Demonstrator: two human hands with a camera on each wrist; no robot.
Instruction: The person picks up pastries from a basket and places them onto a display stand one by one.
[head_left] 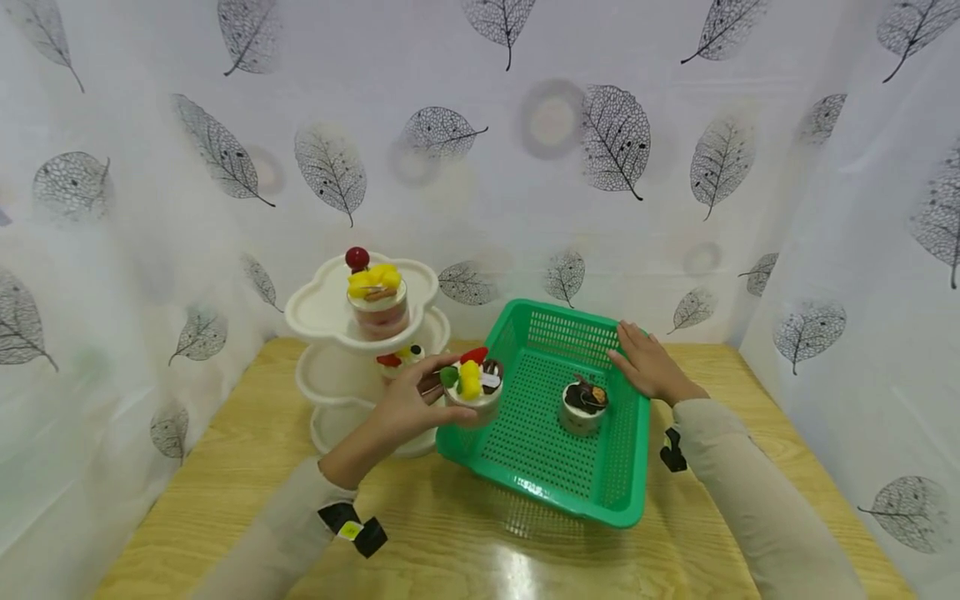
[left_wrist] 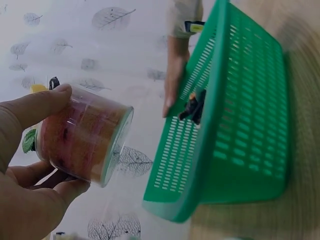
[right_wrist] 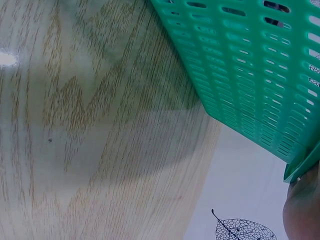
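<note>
My left hand (head_left: 405, 408) holds a clear cup of layered cake (head_left: 474, 400) between thumb and fingers, over the left rim of a green basket (head_left: 540, 492). This cup cake has a strawberry, yellow fruit and a green leaf on top; in the left wrist view its layers (left_wrist: 82, 132) show through the wall, with the cup tipped sideways. Inside the basket stands another cup cake (head_left: 582, 408) with dark chocolate topping. My right hand (head_left: 651, 367) rests with extended fingers on the basket's right rim; in the right wrist view only a blurred part of it shows.
Left of the basket stands a white tiered stand (head_left: 322, 308) with scalloped trays. A cup cake with yellow fruit and a cherry (head_left: 380, 312) sits on its top tier, and another cup cake (head_left: 401, 358) is partly hidden below. Leaf-print sheeting (head_left: 480, 208) surrounds the wooden table (head_left: 225, 500).
</note>
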